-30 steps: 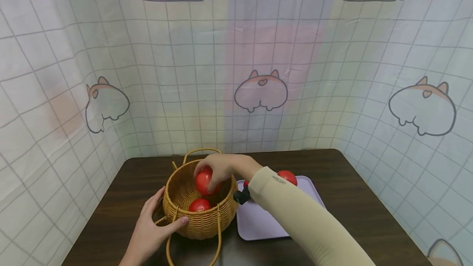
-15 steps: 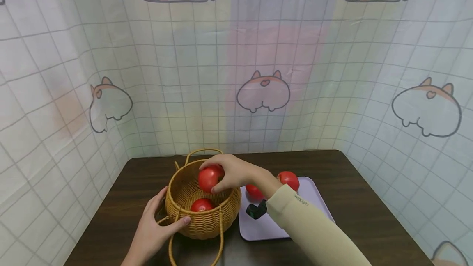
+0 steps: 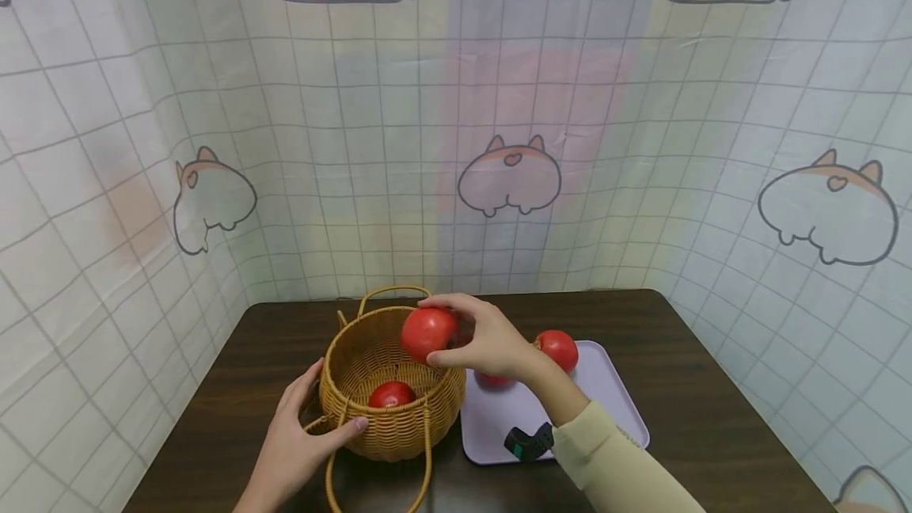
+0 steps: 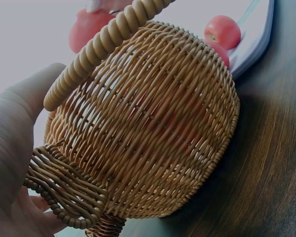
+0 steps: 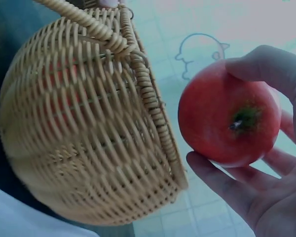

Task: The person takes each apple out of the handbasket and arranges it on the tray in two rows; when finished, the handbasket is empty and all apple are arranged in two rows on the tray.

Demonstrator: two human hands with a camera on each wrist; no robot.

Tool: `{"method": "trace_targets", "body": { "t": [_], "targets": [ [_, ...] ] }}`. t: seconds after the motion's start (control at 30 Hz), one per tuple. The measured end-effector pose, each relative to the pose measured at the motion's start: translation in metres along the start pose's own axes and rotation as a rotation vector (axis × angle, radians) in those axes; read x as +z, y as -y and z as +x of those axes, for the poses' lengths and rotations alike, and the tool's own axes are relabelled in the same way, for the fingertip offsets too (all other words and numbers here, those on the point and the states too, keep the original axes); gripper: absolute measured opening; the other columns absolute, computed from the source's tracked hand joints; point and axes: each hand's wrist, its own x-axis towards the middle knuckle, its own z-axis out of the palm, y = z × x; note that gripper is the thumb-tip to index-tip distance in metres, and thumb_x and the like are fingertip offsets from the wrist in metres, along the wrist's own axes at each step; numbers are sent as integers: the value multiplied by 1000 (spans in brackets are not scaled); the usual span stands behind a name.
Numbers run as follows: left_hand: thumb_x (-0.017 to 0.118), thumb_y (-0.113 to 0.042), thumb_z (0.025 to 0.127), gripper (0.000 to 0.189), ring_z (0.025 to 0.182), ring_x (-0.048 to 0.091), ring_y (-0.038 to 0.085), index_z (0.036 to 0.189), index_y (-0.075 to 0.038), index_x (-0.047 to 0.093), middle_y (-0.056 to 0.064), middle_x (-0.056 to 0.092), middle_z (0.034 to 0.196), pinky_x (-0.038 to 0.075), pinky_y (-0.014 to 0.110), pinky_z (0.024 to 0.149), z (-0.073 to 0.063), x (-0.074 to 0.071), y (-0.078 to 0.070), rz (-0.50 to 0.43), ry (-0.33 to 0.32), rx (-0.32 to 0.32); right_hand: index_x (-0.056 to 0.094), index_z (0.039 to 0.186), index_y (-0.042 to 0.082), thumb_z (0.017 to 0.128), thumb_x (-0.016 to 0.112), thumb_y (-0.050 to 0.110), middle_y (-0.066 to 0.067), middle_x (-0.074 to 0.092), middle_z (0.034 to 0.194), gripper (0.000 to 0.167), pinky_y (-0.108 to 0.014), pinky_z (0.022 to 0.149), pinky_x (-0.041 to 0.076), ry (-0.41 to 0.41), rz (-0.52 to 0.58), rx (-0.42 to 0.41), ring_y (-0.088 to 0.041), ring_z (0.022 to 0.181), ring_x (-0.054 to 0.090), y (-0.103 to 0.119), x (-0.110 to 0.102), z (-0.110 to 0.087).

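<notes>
My right hand (image 3: 492, 343) grips a red apple (image 3: 427, 333) between thumb and fingers, just above the right rim of a round wicker basket (image 3: 388, 435). In the right wrist view the held apple (image 5: 207, 108) shows its green stem hollow and sits apart from the basket's rim. Another apple (image 3: 392, 394) lies inside the basket. On the basket's left side my left hand (image 3: 292, 438) holds it, thumb over the front rim, fingers behind. Through the weave (image 4: 138, 123) in the left wrist view, a red patch shows.
Right of the basket lies a lilac tray (image 3: 499, 426) with a red apple (image 3: 558, 349) and a second apple (image 3: 494, 380) partly behind my right hand. One basket handle (image 3: 427, 457) hangs forward over the dark wooden table (image 3: 698, 418). A patterned curtain (image 3: 385, 244) stands behind.
My right hand has lifted the apple from inside the basket, up and to the right, to above its right rim. The left hand keeps its hold on the basket.
</notes>
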Motion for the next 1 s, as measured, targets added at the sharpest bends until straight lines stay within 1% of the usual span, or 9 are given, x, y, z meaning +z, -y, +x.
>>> {"method": "trace_targets", "body": {
  "t": [0.2, 0.27, 0.33, 0.43, 0.57, 0.67, 0.77, 0.9, 1.0],
  "targets": [
    [95, -62, 84, 120, 165, 32, 46, 178, -34, 25, 16, 24, 181, 45, 70, 123, -1, 1, -1, -8, 6, -5, 66, 151, 38, 88, 96, 26, 4, 66, 150, 71, -42, 100, 65, -122, 58, 65, -23, 124, 70, -7, -3, -27],
    [95, -61, 84, 120, 165, 31, 46, 178, -34, 25, 16, 24, 181, 45, 70, 123, -1, 1, -1, -11, 9, -6, 65, 149, 41, 87, 97, 25, 5, 66, 151, 72, -42, 100, 65, -156, 77, 89, -24, 126, 70, -8, -4, -36],
    [95, -61, 84, 120, 166, 30, 47, 178, -34, 25, 17, 23, 181, 44, 71, 123, -2, 1, -1, -15, 12, -6, 64, 149, 42, 87, 97, 23, 5, 65, 152, 73, -42, 99, 65, -180, 102, 110, -25, 129, 69, -8, -4, -45],
    [95, -61, 84, 120, 166, 30, 47, 178, -34, 24, 17, 23, 181, 44, 72, 123, -2, 1, -2, -16, 11, -6, 64, 149, 40, 87, 98, 22, 2, 66, 152, 73, -40, 98, 66, -210, 122, 129, -28, 132, 67, -11, -4, -58],
    [95, -61, 85, 120, 165, 30, 47, 178, -35, 24, 16, 23, 182, 44, 72, 123, -1, 1, -1, -14, 13, -8, 65, 149, 38, 86, 98, 22, -1, 66, 151, 72, -38, 98, 67, -259, 129, 149, -30, 133, 67, -19, -4, -74],
    [94, -61, 85, 120, 165, 30, 47, 178, -36, 24, 16, 23, 181, 44, 72, 123, -1, 2, 0, -14, 18, -12, 66, 147, 37, 86, 99, 21, -4, 65, 152, 72, -37, 98, 67, -293, 156, 172, -31, 132, 68, -26, -1, -87],
    [94, -62, 84, 120, 165, 32, 47, 178, -36, 24, 15, 24, 181, 45, 71, 122, -1, 2, 1, -16, 16, -13, 67, 148, 32, 85, 99, 18, -9, 63, 153, 72, -35, 97, 67, -320, 179, 187, -33, 132, 68, -35, 3, -100],
    [94, -61, 84, 119, 163, 33, 46, 178, -36, 24, 15, 25, 180, 46, 70, 122, -1, 2, 1, -11, 9, -10, 68, 147, 26, 84, 99, 16, -10, 65, 150, 72, -32, 94, 67, -345, 155, 219, -32, 129, 67, -48, 10, -115],
    [94, -61, 85, 119, 163, 33, 46, 178, -36, 25, 15, 25, 181, 46, 71, 122, -1, 1, 0, -7, 9, -9, 70, 145, 26, 82, 100, 16, -7, 68, 144, 70, -30, 91, 67, -357, 104, 255, -28, 125, 67, -56, 15, -125]
  ]
}}
